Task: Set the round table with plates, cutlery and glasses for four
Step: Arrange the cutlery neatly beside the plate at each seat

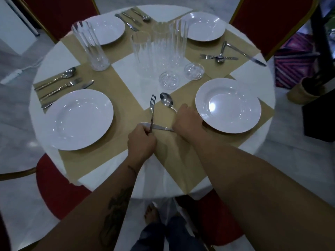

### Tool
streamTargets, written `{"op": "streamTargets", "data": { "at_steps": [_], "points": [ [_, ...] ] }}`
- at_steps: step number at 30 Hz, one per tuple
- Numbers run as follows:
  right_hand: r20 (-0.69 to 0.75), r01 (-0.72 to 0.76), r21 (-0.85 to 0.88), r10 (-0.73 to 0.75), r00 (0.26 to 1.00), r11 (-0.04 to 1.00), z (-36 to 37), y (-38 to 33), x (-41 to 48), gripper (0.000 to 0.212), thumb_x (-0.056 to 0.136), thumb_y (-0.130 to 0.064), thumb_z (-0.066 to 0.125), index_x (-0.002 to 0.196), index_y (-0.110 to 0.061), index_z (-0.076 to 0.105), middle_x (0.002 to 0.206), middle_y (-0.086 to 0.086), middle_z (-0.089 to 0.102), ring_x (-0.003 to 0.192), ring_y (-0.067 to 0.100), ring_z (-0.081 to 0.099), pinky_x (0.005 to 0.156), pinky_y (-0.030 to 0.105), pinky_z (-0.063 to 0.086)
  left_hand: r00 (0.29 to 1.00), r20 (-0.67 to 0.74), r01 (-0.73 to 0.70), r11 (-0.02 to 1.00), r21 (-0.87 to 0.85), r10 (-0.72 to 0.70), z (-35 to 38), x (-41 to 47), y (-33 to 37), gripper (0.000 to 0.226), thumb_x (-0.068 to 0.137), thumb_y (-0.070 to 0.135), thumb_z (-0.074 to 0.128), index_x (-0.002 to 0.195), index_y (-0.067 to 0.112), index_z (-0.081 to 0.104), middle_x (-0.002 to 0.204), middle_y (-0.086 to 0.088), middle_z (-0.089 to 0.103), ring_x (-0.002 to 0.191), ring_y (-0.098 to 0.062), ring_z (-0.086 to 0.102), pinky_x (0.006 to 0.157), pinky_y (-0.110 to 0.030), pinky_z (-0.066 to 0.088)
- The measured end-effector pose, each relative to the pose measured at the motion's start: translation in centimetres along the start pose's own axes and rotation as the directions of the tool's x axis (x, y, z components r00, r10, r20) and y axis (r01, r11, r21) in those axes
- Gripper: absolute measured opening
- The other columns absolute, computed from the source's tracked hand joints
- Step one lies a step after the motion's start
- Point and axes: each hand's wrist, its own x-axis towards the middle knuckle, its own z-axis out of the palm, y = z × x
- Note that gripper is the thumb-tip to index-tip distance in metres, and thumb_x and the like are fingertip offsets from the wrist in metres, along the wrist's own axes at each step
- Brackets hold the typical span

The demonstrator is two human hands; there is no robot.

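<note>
Reaching up from the bottom edge on two bare forearms, past a red chair seat (54, 178). Gripping the handle of a fork (152, 107) in the left hand (142, 140), fingers curled round it, tines toward mid-frame. Seemingly pinching the handle of a spoon (166, 101) under the right hand (186, 120), fingers curled, the hold itself hidden from above. Between the hands, flat on the tan mat (168, 147), a knife (160, 127), crossed by the fork. Judged well along: four plates (79, 119) laid round the desk (252, 75), at lower left, lower right, upper left and upper right. Three cutlery sets (220, 56) down at left, top and right of frame, the right one crossed and untidy. Four glasses (143, 51) on the desk too, one beside the upper left plate, three bunched mid-frame. Probably left: laying this last set straight by the lower right plate, tidying the crossed one, sharing out the glasses.
</note>
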Motion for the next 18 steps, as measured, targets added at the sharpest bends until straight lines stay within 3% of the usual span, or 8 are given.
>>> {"op": "streamTargets", "data": {
  "at_steps": [3,5,8,11,13,18],
  "points": [
    [0.044,0.027,0.052,-0.030,0.999,0.998,-0.8,-0.3,-0.6,0.024,0.084,-0.009,0.058,0.107,-0.006,0.052,0.113,0.013,0.060,0.101,0.031,0.060,0.077,0.036,0.047,0.998,0.023,0.060,0.996,-0.068,-0.059,-0.5,-0.1,-0.3,0.012,0.080,0.009,0.056,0.082,0.020,0.059,0.081,0.010,0.060,0.081,-0.013,0.056,0.068,-0.025,0.040],
    [0.065,0.028,0.101,-0.034,0.997,0.995,-1.6,-0.1,-1.3,0.009,0.084,-0.009,0.057,0.090,-0.010,0.050,0.096,0.007,0.058,0.084,0.026,0.056,0.067,0.033,0.043,0.989,0.062,0.141,0.981,-0.131,-0.134,-0.7,-0.7,-0.9,0.010,0.074,0.010,0.060,0.081,0.017,0.064,0.083,0.002,0.066,0.083,-0.019,0.063,0.074,-0.033,0.052],
    [0.166,-0.054,0.174,0.024,0.986,0.983,-2.5,0.7,-3.8,0.013,0.082,-0.011,0.056,0.072,-0.012,0.048,0.070,0.001,0.048,0.065,0.021,0.049,0.052,0.028,0.034,0.963,0.143,0.257,0.943,-0.214,-0.230,-1.5,-2.2,-1.8,0.015,0.071,0.007,0.064,0.085,0.011,0.067,0.080,-0.006,0.070,0.077,-0.025,0.069,0.076,-0.048,0.060],
    [0.319,-0.125,0.205,0.054,0.946,0.971,-1.9,2.3,-7.7,0.011,0.081,-0.013,0.055,0.076,-0.007,0.063,0.073,0.005,0.060,0.071,0.023,0.060,0.056,0.029,0.046,0.951,0.191,0.288,0.926,-0.244,-0.245,-2.2,-3.2,-2.8,0.016,0.076,0.002,0.064,0.091,0.008,0.065,0.079,-0.011,0.069,0.076,-0.027,0.070,0.077,-0.050,0.060],
    [0.405,-0.162,0.191,0.073,0.912,0.968,-1.0,3.0,-10.1,0.019,0.076,-0.012,0.057,0.082,-0.006,0.074,0.085,0.009,0.072,0.082,0.026,0.068,0.071,0.036,0.059,0.940,0.246,0.295,0.925,-0.240,-0.236,-2.7,-3.9,-2.9,0.019,0.072,0.003,0.067,0.091,0.007,0.065,0.081,-0.013,0.070,0.078,-0.029,0.070,0.078,-0.051,0.060],
    [0.409,-0.184,0.195,0.090,0.908,0.963,-0.2,3.7,-12.5,0.019,0.074,-0.011,0.061,0.083,-0.007,0.078,0.082,0.013,0.074,0.082,0.030,0.071,0.071,0.037,0.060,0.905,0.374,0.315,0.909,-0.272,-0.202,-3.0,-5.4,-1.9,0.009,0.080,-0.008,0.064,0.081,0.000,0.061,0.076,-0.014,0.064,0.072,-0.026,0.063,0.080,-0.049,0.060]
  ]
}}
